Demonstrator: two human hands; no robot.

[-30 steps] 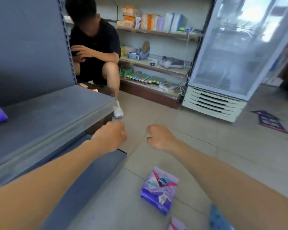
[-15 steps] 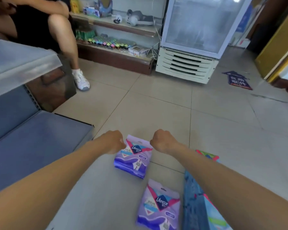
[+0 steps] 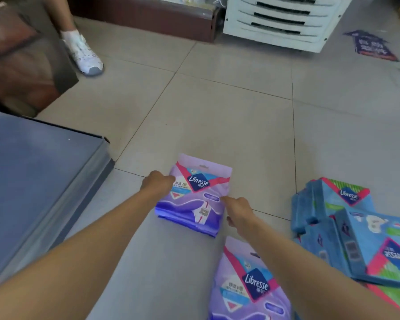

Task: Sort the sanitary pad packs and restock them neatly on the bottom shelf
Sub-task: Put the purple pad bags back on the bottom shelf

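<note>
A purple Libresse pad pack (image 3: 194, 195) lies flat on the tiled floor in front of me. My left hand (image 3: 157, 184) grips its left edge with curled fingers. My right hand (image 3: 237, 210) is at its right edge, fingers curled round that side. A second purple pack (image 3: 249, 282) lies nearer to me under my right forearm. Several blue pad packs (image 3: 346, 229) are piled loosely on the floor at the right. The grey bottom shelf (image 3: 32, 172) is at the left, its surface bare where visible.
Another person's leg and white shoe (image 3: 86, 55) stand at the upper left beside a brown box (image 3: 21, 56). A white fridge base (image 3: 280, 21) and a low wooden shelf plinth (image 3: 148, 12) line the back. A purple floor sticker (image 3: 370, 46) is at the upper right.
The view tilted down to the floor. Both hands dropped from in front of the shelf to the purple pack and took hold of its two sides.
</note>
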